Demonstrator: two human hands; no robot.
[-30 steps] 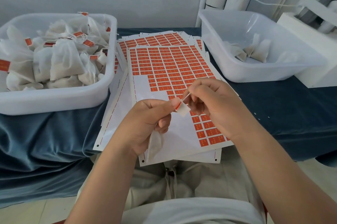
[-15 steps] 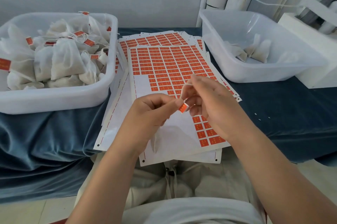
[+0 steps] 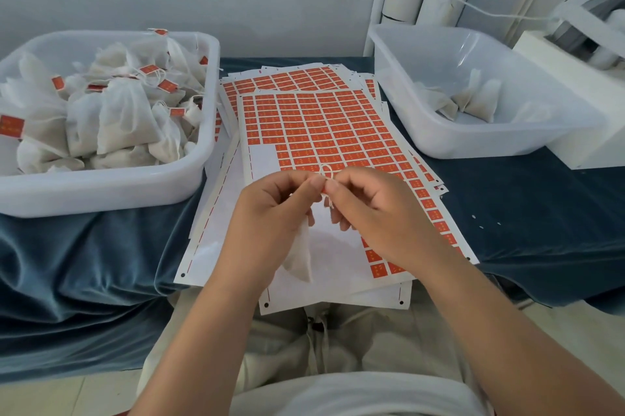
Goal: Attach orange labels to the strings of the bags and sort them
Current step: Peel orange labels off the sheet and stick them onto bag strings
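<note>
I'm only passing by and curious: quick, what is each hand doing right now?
Left hand: pinching the string of a small bag.
Right hand: pinching the same string.

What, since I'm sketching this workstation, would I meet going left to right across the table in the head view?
White tub heaped with labelled bags → stack of orange label sheets → white tub holding a few bags → white box at the right edge.
</note>
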